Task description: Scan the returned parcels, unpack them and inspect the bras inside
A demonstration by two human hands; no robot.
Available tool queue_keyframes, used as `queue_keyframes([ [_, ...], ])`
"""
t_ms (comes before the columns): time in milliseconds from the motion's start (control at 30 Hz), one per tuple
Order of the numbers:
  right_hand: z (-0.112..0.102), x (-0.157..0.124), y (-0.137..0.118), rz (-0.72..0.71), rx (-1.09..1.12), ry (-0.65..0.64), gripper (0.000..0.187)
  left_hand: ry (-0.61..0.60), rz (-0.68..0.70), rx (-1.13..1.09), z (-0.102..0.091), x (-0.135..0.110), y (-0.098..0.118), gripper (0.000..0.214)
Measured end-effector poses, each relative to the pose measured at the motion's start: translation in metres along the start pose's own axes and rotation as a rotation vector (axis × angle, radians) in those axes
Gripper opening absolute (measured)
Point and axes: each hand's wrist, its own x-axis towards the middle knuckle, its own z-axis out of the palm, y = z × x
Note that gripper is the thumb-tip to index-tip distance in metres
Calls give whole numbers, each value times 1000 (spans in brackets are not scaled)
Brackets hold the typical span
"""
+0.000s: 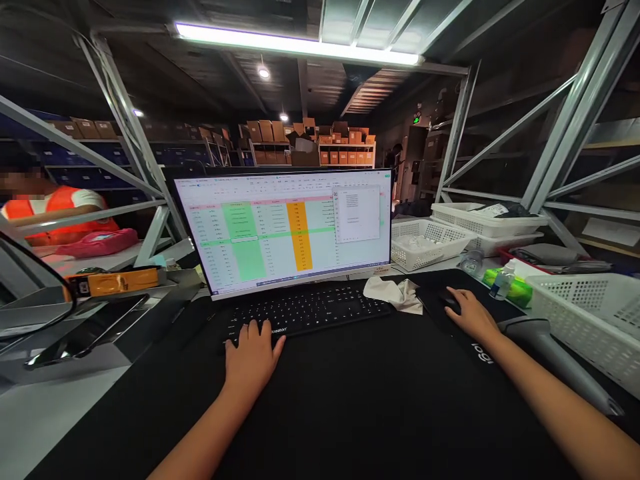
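The left hand (251, 357) was laid flat and open, palm down, at the near left corner of the black keyboard (310, 310); its fingers were spread slightly and rested on the keys, with nothing gripped; the thumb was stretched out to the right along the keyboard's front edge. The right hand (470, 313) was cupped loosely over a black mouse (447, 300), with the fingers draped across its top and the palm behind it; how firmly it was clasped could not be told. The two hands were kept well apart, one at each side of a black desk mat (360, 400), on which keyboard and mouse were both placed. The keyboard was set just in front of a monitor (285, 227), where a spreadsheet with green and orange columns was displayed; a crumpled pale cloth (395, 293) was left between keyboard and mouse. A grey barcode scanner (550, 347) was laid just right of the right forearm, beside a white basket (590, 313); a small bottle (501, 280) was stood beyond the mouse. A person in an orange vest (55, 207) was seated far left, behind the shelf frame.
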Motion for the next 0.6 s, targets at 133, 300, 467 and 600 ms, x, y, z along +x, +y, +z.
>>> queue_keyframes([
  [133,5,1,5,-7,-14,1,57,-9,-2,0,-1,0,0,57],
  [300,16,3,13,-36,-22,28,53,-12,-2,-30,1,0,-1,57],
  [467,19,3,15,-36,-15,41,52,-10,-9,-43,2,0,-1,57],
  [600,19,3,15,-54,12,51,54,-13,-10,-43,3,0,-1,57],
])
